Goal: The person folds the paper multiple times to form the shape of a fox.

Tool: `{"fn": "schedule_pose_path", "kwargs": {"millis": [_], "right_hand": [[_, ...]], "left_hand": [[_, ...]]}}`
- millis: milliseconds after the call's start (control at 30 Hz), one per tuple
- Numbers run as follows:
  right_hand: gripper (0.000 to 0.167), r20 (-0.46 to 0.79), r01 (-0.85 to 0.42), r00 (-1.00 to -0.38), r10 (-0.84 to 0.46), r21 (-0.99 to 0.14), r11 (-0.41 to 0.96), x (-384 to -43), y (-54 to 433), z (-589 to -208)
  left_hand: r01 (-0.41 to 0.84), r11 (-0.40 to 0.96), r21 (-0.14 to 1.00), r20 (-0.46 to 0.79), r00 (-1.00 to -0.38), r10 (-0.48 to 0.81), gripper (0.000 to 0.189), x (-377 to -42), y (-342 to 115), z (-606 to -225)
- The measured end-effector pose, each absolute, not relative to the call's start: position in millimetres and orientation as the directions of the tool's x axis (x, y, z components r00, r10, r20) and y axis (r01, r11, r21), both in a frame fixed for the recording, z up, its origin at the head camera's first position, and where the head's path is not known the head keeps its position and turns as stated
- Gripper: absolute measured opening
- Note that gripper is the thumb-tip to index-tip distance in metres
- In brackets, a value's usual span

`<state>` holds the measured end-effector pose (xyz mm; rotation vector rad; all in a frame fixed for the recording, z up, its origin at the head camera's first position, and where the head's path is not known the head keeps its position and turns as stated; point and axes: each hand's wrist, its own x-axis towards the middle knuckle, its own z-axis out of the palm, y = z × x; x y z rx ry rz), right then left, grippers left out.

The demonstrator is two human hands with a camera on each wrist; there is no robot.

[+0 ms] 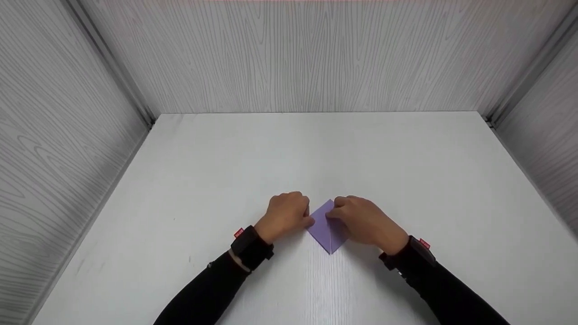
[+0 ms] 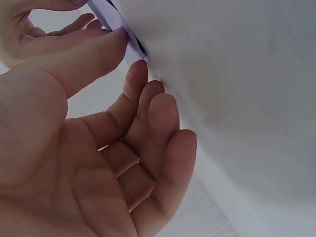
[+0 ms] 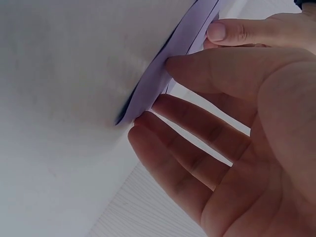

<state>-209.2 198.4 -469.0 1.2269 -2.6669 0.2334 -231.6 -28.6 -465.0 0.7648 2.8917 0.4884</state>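
A small purple sheet of folded paper (image 1: 320, 231) lies on the white table like a diamond, one corner toward me. A seam runs up from its near corner. At its left corner, my left hand (image 1: 286, 215) pinches the edge, thumb on top and index fingertip by the rim; the other fingers are loosely curled. My right hand (image 1: 365, 221) covers much of the right half. Its thumb presses on the paper (image 3: 185, 37) near the middle, with fingertips along the outer edge in the right wrist view. The paper under the right hand is hidden.
The white tabletop (image 1: 226, 158) spreads around both hands. Grey wood-grain panels stand at the back (image 1: 289, 58), at the left (image 1: 54, 135) and at the right (image 1: 546, 122). Black bands with red tags sit on both wrists.
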Motion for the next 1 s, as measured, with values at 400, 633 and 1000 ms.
{"fn": "schedule_pose_path", "kwargs": {"millis": [400,633,1000], "right_hand": [[0.033,0.250,-0.733,-0.677,-0.692,-0.151,0.663,-216,202,-468],[0.025,0.332,-0.623,-0.777,-0.535,-0.284,0.729,-226,206,-471],[0.005,0.360,-0.622,-0.782,-0.509,-0.399,0.674,-228,211,-450]], "left_hand": [[0.427,0.826,0.368,-0.064,-0.874,0.481,0.021,-231,-29,-464],[0.456,0.788,0.414,-0.036,-0.856,0.515,0.020,-230,-29,-463],[0.491,0.752,0.440,0.051,-0.850,0.525,0.023,-228,-30,-454]]}}
